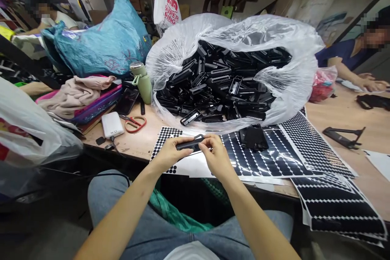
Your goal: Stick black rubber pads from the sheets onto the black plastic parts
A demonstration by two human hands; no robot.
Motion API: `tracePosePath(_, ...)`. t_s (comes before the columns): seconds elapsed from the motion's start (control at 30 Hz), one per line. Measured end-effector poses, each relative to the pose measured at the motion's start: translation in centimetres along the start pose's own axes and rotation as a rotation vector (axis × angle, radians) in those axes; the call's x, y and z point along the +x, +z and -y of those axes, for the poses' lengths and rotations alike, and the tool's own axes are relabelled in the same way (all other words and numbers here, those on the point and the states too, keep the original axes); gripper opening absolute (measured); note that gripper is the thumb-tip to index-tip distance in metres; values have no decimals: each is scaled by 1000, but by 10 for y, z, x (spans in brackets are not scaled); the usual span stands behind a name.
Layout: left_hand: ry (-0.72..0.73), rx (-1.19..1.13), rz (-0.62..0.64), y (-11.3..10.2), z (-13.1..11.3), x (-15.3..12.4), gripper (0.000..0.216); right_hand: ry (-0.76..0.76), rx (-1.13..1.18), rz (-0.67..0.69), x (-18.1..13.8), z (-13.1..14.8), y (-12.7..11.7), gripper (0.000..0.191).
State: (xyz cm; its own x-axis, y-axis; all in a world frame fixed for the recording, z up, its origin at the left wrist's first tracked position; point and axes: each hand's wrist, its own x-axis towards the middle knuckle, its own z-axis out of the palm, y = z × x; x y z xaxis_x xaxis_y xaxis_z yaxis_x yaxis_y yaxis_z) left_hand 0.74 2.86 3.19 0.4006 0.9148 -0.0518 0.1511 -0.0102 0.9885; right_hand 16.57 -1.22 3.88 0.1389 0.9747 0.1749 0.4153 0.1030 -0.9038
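Observation:
My left hand [170,152] and my right hand [217,153] both grip a long black plastic part [189,144] at the table's near edge. The left hand holds its left end, and the right hand's fingertips pinch its right end. Under the hands lie sheets of round black stickers [268,158]. Just behind stands a large clear plastic bag [286,81] full of the same black plastic parts [222,83]. A single black part [253,137] lies on the sticker sheets in front of the bag.
Red-handled scissors [135,123], a white power bank [112,124], a green bottle [142,82] and a phone [127,100] lie left of the bag. A blue sack [103,42] and folded cloth [76,93] fill the far left. Another person's hand [370,84] rests at the right, with a black stand [344,136] nearby.

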Motion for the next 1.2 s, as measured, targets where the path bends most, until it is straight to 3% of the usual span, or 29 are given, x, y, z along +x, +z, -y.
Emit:
tracePosePath(0.37, 2, 13, -15, 14, 1, -2, 43, 56, -40, 0, -11, -4, -4, 14)
tracePosePath(0.47, -36, -29, -26, 16, 4, -2, 41, 19, -79, -132, -10, -9, -6, 11)
tracePosePath(0.53, -72, -90, -16, 17, 6, -2, 41, 88, -49, -200, -9, -16, -7, 29)
tracePosePath(0.63, -91, -130, -2, 19, 10, -5, 41, 292, 260, 3, -9, -31, -2, 46)
tracePosePath(0.7, -71, -60, -14, 21, 14, -8, 45, 347, 484, 118, -11, -43, 5, 41)
tracePosePath(0.77, -36, 57, -50, 21, 20, -10, 47, 329, 539, 123, -11, -54, 12, 36)
tracePosePath(0.83, -10, 149, -110, 18, 28, -9, 42, 303, 341, 92, -5, -65, 15, 33)
tracePosePath(0.93, 7, 197, -182, 10, 38, -6, 37, 313, -233, -36, 19, -79, 11, 29)
tracePosePath(1.0, 8, 226, -172, 4, 40, -3, 39, 344, -461, -96, 38, -85, 7, 26)
tracePosePath(1.2, -27, 317, -17, 1, 36, -2, 41, 402, -538, -50, 57, -93, 6, 16)
